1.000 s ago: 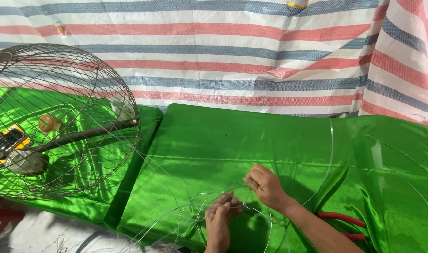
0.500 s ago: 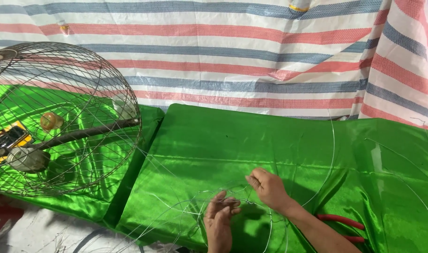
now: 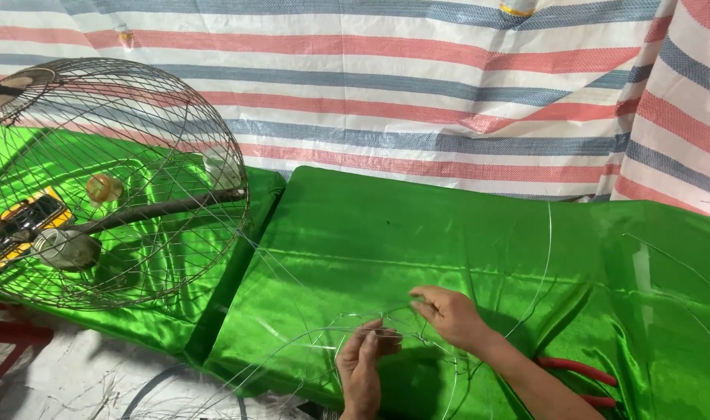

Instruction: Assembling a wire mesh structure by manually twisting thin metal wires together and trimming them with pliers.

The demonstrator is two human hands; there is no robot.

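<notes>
Wire fan guard (image 3: 113,187) cut off left

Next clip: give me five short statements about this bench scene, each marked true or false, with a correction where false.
1. Both hands, left hand and right hand, touch the thin wire frame. True.
2. The cloth under the hands is blue. False: it is shiny green.
3. A round wire cage stands at the left. True.
4. The striped sheet behind is plain white. False: it has red, blue and white stripes.
5. The right hand holds pliers. False: no tool shows in it.
</notes>
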